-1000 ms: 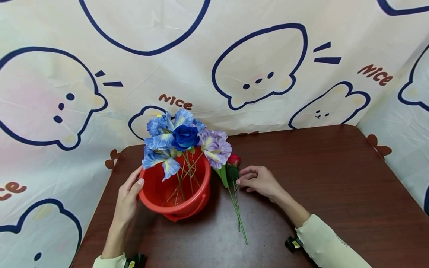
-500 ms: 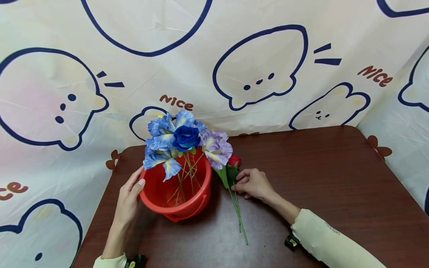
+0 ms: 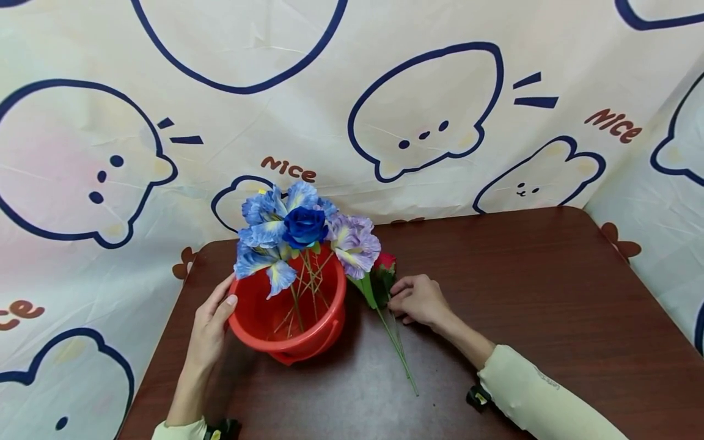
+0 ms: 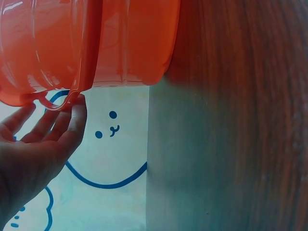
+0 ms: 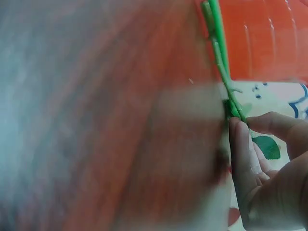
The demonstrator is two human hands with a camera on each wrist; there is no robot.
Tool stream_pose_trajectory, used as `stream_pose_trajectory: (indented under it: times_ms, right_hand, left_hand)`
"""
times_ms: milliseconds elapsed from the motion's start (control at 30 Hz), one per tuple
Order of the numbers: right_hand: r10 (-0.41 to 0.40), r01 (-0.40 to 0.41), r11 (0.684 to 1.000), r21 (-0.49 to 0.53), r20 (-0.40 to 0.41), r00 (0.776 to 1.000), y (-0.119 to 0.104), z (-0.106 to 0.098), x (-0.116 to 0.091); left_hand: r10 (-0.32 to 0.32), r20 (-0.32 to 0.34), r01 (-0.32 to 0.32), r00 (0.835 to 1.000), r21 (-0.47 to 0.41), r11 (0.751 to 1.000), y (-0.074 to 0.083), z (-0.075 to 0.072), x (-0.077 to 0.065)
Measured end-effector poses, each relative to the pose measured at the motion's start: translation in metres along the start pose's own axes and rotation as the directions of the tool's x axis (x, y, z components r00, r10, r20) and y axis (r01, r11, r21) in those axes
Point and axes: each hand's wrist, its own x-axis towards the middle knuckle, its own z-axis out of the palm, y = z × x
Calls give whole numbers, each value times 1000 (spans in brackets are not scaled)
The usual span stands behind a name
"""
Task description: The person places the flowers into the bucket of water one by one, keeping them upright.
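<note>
My left hand (image 3: 209, 327) grips the rim of a red plastic bucket (image 3: 324, 333), with the thumb over the edge. In the left wrist view the fingertips meet the bucket's rim (image 4: 89, 53) by its handle lug. Artificial blue irises (image 3: 258, 235), a blue rose (image 3: 305, 227) and a purple iris (image 3: 354, 244) stand in the bucket, their stems crossing inside. Right of it a red rose (image 3: 385, 263) lies on the table beside another green stem (image 3: 398, 348). My right hand (image 3: 420, 300) pinches the rose's stem (image 5: 222, 60) between thumb and forefinger, just under its leaves.
The dark brown wooden table (image 3: 522, 293) extends to the right of the hands. Behind it hangs a pale cloth (image 3: 429, 79) printed with cartoon animals. Black wrist devices (image 3: 478, 397) sit at both sleeves.
My right hand has come slightly left and down onto the rose's stem. The lower stem ends have swung to the right. My left hand and the bucket have stayed in place.
</note>
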Motion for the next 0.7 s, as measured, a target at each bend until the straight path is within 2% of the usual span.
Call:
stream_pose_trajectory:
  times_ms: [433,700]
  right_hand:
    - [-53,50,977,209,9,999,-5,-46,-10]
    - [-87,89,962,259,-20,996,-7,-69,-23]
  left_hand:
    - [-2,4,2,1000,-3,1000,-1,0,0]
    - [-8,2,8,1000,-3,1000,-1,1,1]
